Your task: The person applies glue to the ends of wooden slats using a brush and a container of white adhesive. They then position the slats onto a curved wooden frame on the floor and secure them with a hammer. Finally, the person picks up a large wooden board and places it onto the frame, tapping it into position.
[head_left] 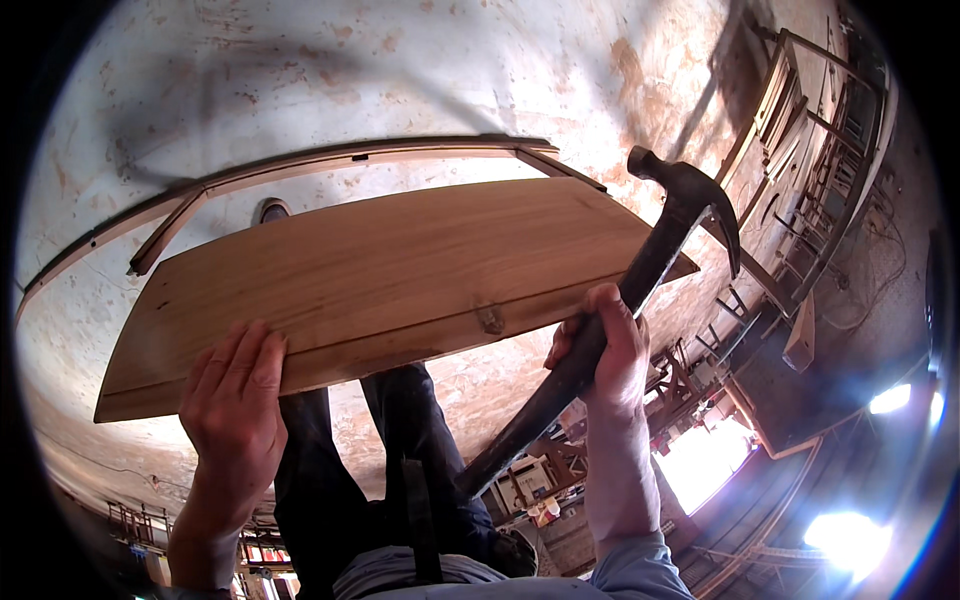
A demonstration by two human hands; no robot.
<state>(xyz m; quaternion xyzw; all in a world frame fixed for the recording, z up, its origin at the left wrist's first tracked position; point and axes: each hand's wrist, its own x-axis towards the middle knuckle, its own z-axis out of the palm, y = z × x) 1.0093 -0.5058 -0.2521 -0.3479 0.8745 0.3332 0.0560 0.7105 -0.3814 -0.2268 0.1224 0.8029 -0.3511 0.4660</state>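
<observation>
A wide, flat wooden board [390, 255] is held tilted in front of my legs, a seam running along its near edge and a dark knot close to the right. My left hand [235, 400] grips the near left edge, its fingers on the upper face and its thumb hidden. Closed round the dark handle of a claw hammer [682, 195] is my right hand [612, 350], at the board's near right edge. The hammer slants across that corner with its head up and to the right; whether these fingers also grip the board, I cannot tell.
Beyond the board, a long wooden frame [340, 158] with short crosspieces lies on the pale, stained floor [420, 70]. My shoe [272, 209] shows past the board's far edge. More wooden frames [785, 130] stand at the right, and bright lights [848, 540] glare at lower right.
</observation>
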